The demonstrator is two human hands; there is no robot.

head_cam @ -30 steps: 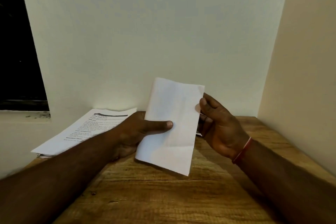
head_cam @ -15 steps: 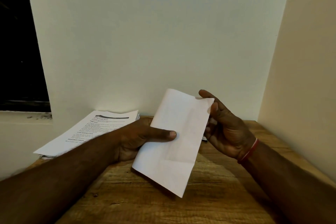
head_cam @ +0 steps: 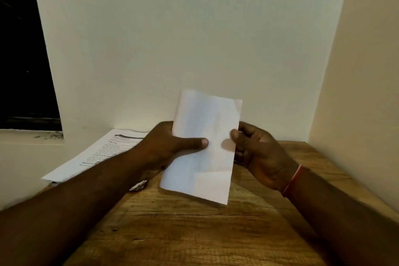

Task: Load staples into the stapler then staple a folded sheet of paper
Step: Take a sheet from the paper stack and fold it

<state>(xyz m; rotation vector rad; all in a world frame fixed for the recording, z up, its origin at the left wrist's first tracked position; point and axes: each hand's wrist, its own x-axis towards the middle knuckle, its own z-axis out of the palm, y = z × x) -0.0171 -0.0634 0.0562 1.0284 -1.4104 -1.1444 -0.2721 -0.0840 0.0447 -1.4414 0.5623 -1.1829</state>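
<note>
A folded sheet of paper [head_cam: 205, 147] is held up over the wooden desk [head_cam: 194, 233], near the middle of the view and in front of the pale back wall [head_cam: 194, 39]. It stands almost upright, its top leaning a little to the right, and faint crease lines cross its blank front. Its lower edge hangs over the desk and throws a shadow on the wood.

The left hand [head_cam: 168, 149] grips the sheet at its left edge. The thumb lies flat across the front of the paper and points right, while the other fingers are behind the sheet and hidden. The right hand [head_cam: 261, 153] pinches the right edge about halfway up. The tip of its thumb presses on the front just inside the edge, and its fingers are curled close together behind the paper. A red band [head_cam: 292, 181] circles the right wrist.

A stack of printed sheets [head_cam: 97, 153] lies at the far left of the desk, with one corner reaching out past the desk edge. The left forearm crosses in front of it and covers part of it. A small crumpled white scrap [head_cam: 138, 185] sits on the desk just beside that forearm. A dark window [head_cam: 21, 49] fills the upper left, with a pale sill below it, and a second wall closes the right side.
</note>
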